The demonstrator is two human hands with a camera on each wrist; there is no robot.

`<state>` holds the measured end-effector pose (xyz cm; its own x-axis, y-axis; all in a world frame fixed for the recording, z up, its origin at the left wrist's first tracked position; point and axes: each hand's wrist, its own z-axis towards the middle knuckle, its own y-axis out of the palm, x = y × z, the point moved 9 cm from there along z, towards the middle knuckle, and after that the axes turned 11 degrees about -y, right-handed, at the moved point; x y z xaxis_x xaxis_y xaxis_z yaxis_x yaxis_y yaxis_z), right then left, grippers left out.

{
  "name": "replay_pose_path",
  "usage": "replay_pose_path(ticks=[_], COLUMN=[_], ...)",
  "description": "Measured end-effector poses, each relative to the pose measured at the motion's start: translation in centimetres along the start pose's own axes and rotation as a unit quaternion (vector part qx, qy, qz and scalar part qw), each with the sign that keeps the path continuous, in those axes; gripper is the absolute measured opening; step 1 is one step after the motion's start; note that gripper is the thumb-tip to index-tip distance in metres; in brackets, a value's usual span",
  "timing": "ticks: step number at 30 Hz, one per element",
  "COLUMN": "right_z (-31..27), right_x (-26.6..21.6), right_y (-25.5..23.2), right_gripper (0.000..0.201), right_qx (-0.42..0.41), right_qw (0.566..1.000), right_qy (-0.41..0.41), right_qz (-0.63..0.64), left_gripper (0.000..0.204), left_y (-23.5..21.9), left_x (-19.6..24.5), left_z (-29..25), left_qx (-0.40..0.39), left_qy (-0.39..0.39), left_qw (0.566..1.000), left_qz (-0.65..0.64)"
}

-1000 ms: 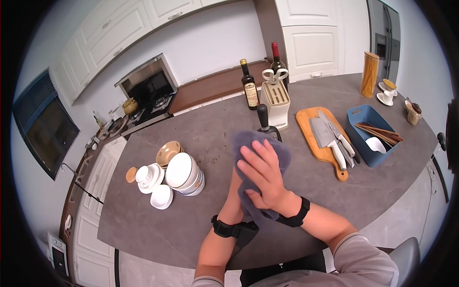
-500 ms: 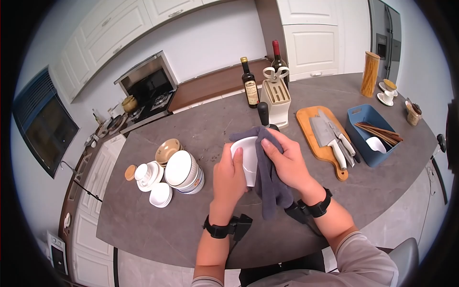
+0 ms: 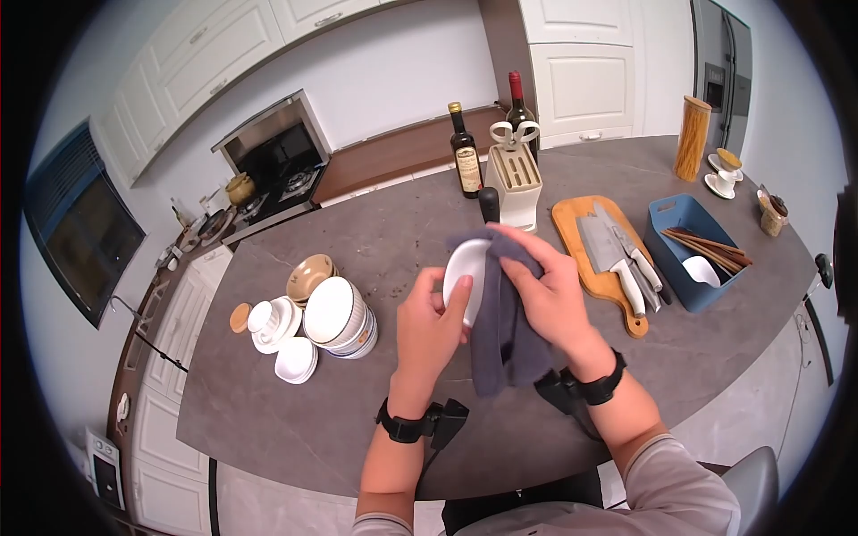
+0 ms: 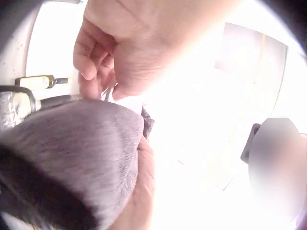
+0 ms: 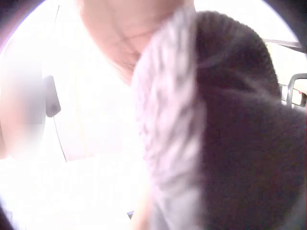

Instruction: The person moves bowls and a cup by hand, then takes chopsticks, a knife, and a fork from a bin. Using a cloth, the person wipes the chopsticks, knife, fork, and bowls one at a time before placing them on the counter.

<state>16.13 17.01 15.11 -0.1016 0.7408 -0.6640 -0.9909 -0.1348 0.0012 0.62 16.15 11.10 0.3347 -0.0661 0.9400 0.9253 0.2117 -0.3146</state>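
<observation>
A white bowl (image 3: 463,275) is tilted on its side above the grey table, gripped at its left rim by my left hand (image 3: 429,323), thumb on its inner face. My right hand (image 3: 556,299) holds a dark grey cloth (image 3: 511,344) against the bowl's right side, and the cloth hangs down below. In the left wrist view, the fingers of my left hand (image 4: 129,43) pinch the bowl's thin edge beside the cloth (image 4: 91,143). The cloth (image 5: 168,124) fills much of the right wrist view and hides most of the fingers there.
Stacked bowls (image 3: 335,313), small dishes (image 3: 295,361) and saucers (image 3: 279,332) stand at the left. Behind the hands are a knife block (image 3: 514,188) and bottles (image 3: 466,161). To the right lie a cutting board (image 3: 581,255) with knives and a blue basket (image 3: 679,268).
The hands, earlier pressed together over the cloth, have parted, bringing the white bowl into view. Since half a second ago, bowl and cloth have shifted slightly right and up.
</observation>
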Motion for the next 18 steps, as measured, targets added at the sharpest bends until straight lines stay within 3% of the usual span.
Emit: replay_pose_path(ticks=[2, 4, 7, 8, 9, 10, 11, 13, 15, 18], right_z=[-0.2, -0.3, -0.7, -1.1, -1.8, -2.8, -3.6, -4.2, -3.6, -1.8], right_x=[-0.2, -0.1, 0.5, 0.7, 1.1, 0.8, -0.2, -1.9, -1.7, 0.0], right_y=[1.2, 1.5, 1.6, 1.4, 1.3, 1.6, 2.4, 3.3, 3.0, 1.8], right_gripper=[0.033, 0.03, 0.031, 0.033, 0.034, 0.039, 0.039, 0.041, 0.04, 0.034], right_qx=[-0.102, -0.109, -0.035, 0.051, 0.136, 0.167, 0.178, 0.182, 0.146, 0.083], right_qw=[0.994, 0.993, 0.998, 0.994, 0.981, 0.981, 0.981, 0.973, 0.983, 0.996], right_qy=[0.034, 0.034, 0.048, 0.047, 0.046, 0.019, -0.028, -0.138, -0.107, 0.003], right_qz=[0.004, 0.002, 0.036, 0.084, 0.131, 0.1, 0.071, 0.02, 0.004, 0.045], left_gripper=[0.028, 0.031, 0.033, 0.033, 0.034, 0.034, 0.035, 0.035, 0.036, 0.033], left_y=[-0.3, 0.6, 0.2, 0.6, 0.4, -0.3, 0.3, 0.2, -0.5, -2.4], left_x=[1.0, 1.2, 1.1, 0.1, -0.7, 0.1, -0.7, -1.0, -0.7, 1.3], left_z=[-0.7, -0.9, -1.1, -0.4, 0.5, 0.6, 0.4, 0.7, 0.6, -0.4], left_qx=[0.014, -0.023, -0.013, -0.014, 0.009, 0.031, -0.016, -0.005, 0.008, 0.037], left_qy=[0.0, 0.015, -0.027, -0.027, 0.041, 0.109, 0.04, 0.054, 0.067, 0.013], left_qw=[0.999, 0.999, 0.999, 0.999, 0.994, 0.977, 0.968, 0.969, 0.97, 0.998], left_qz=[0.04, 0.041, -0.021, -0.02, -0.102, -0.182, -0.246, -0.241, -0.236, -0.049])
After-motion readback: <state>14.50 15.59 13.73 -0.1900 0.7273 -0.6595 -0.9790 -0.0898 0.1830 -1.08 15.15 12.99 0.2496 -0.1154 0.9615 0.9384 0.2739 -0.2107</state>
